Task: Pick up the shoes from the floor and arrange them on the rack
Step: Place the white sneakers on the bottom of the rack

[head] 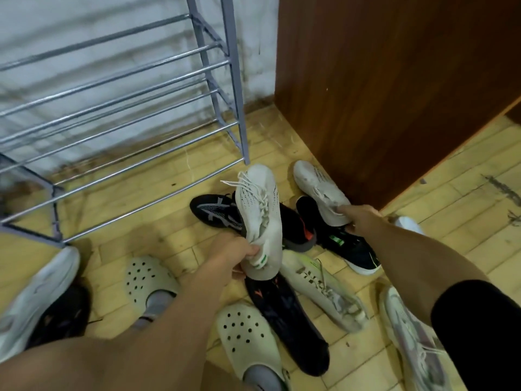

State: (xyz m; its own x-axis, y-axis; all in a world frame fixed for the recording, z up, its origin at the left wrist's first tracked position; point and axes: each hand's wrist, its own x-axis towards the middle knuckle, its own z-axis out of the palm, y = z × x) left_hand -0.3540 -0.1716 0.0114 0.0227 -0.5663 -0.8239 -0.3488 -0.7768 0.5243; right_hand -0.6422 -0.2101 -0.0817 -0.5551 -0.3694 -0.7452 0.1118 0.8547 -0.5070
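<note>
Yellow tiled floor [158,221], scuffed. Grey tube rack [127,108] stands on it against the wall [255,38].

Left grip [234,251]: fingers curled round the heel of a white knit sneaker [259,210], which looks raised off the pile just right of the rack's front post. Its long axis runs from my hand to that post, toe leading, laces [253,190] up.

Right grip [362,218]: closed on the heel of a second white sneaker [320,187], further right of the rack, toe angled back toward it. Can't tell whether it is lifted or resting.

I judge both light, with soft, collapsible uppers. The heel is likely the stiffest part, so it seems the right hold. Loose laces may snag on the tubes.

A black sneaker [287,314] and other shoes lie scattered in front of the rack.
</note>
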